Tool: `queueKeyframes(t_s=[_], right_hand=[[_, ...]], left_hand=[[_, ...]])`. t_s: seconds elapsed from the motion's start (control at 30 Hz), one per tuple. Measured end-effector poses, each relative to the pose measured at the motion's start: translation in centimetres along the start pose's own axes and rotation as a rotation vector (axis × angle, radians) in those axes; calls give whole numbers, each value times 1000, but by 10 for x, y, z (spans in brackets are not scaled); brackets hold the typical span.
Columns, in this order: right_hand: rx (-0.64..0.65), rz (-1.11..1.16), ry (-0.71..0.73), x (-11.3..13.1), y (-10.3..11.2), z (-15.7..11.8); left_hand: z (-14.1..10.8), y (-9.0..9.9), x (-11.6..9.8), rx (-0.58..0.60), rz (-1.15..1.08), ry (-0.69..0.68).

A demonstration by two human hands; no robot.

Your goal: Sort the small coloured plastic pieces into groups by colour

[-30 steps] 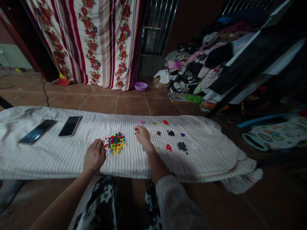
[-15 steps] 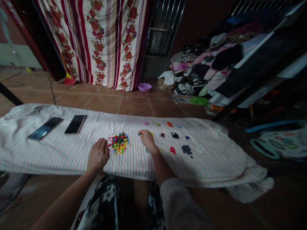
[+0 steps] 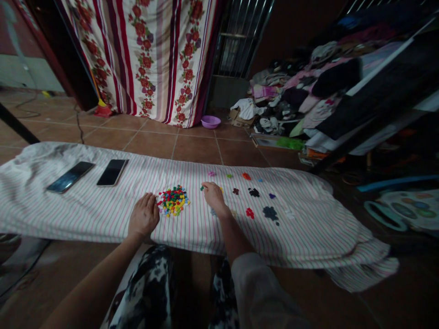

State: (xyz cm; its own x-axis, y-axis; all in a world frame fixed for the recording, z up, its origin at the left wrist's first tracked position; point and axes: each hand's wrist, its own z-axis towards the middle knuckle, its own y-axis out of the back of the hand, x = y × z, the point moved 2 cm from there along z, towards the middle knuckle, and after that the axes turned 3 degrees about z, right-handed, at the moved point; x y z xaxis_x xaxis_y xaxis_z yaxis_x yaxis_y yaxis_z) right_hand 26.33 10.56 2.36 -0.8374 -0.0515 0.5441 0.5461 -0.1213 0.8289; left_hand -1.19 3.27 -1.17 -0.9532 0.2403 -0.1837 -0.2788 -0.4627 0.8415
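A mixed heap of small coloured pieces (image 3: 174, 201), mostly red, green, yellow and blue, lies on the striped cloth (image 3: 103, 217). At its left edge rests my left hand (image 3: 144, 217), open, fingers stretched out on the cloth. My right hand (image 3: 213, 195) is right of the heap with fingers pinched together; whatever they hold is hidden. Just left of its fingertips are green pieces (image 3: 201, 188). Single-colour groups lie farther right: pink (image 3: 211, 173), orange-red (image 3: 246, 176), brown (image 3: 236, 191), black (image 3: 254, 192), red (image 3: 249, 213) and dark grey (image 3: 270, 213). My right hand partly covers a yellow group.
Two phones (image 3: 71, 177) (image 3: 112, 172) lie on the cloth at left. Beyond the table are a floral curtain (image 3: 161, 68), a purple basin (image 3: 210, 121) and a red dustpan (image 3: 103, 110). Clothes (image 3: 288, 91) are piled at the back right.
The whole view has shifted slightly right and up. My right hand has drawn a little to the right of the green pieces. My left hand stays beside the heap.
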Motion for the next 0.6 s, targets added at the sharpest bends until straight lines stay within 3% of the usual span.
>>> queueKeyframes(t_s=[0.17,0.43,0.6], right_hand=[[-6,42,77,15,-2,-1],[204,182,313,42,-27,-4],[261,166,352,51,-34,-5]], left_hand=[[0,1,-1,6,9,8],[0,1,-1,14,-13,16],[0,1,-2,20,-2,15]])
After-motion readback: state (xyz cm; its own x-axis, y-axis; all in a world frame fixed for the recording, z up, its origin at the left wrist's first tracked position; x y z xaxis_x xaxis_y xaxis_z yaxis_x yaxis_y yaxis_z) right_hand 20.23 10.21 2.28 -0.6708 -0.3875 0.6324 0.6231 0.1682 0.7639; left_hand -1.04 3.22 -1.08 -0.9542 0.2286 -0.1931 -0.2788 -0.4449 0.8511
